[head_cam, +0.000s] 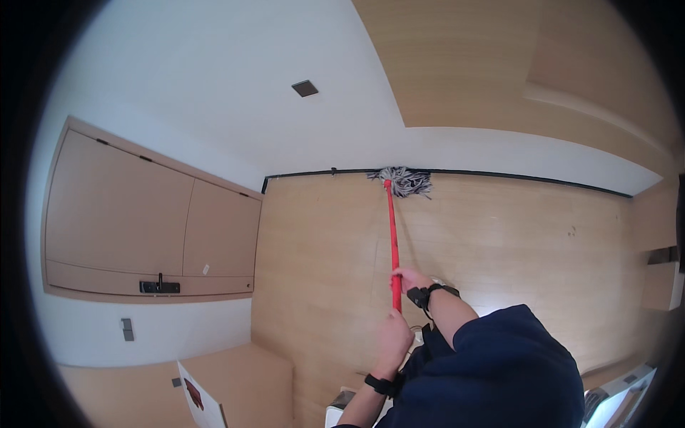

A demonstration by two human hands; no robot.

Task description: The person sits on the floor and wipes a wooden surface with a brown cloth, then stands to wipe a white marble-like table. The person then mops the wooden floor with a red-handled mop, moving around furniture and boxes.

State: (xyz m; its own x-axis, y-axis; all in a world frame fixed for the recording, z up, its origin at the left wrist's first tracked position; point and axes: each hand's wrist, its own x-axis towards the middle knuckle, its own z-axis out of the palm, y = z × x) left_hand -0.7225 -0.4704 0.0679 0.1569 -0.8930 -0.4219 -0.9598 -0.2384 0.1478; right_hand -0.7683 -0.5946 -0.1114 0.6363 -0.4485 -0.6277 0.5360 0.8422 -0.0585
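A string mop's red handle (394,230) runs from my hands away to the far wall. My right hand (409,281) wraps around the shaft partway down. Closer to my body, my left hand (395,337) grips the upper end, and its fingers hide the tip. The grey and dark mop head (405,182) lies spread on the wood-look floor (321,246), against the black skirting at the base of the white wall. Its strands fan out mostly to the right of the handle's joint. Both wrists carry black straps, the right one with a small box.
A closed wooden door (118,208) with a black lever lock (159,287) stands at the left. Black skirting (508,178) edges the far wall, with a small doorstop-like fitting (334,172) on it. Dark spots (571,231) mark the floor at right. A white board (200,396) stands lower left.
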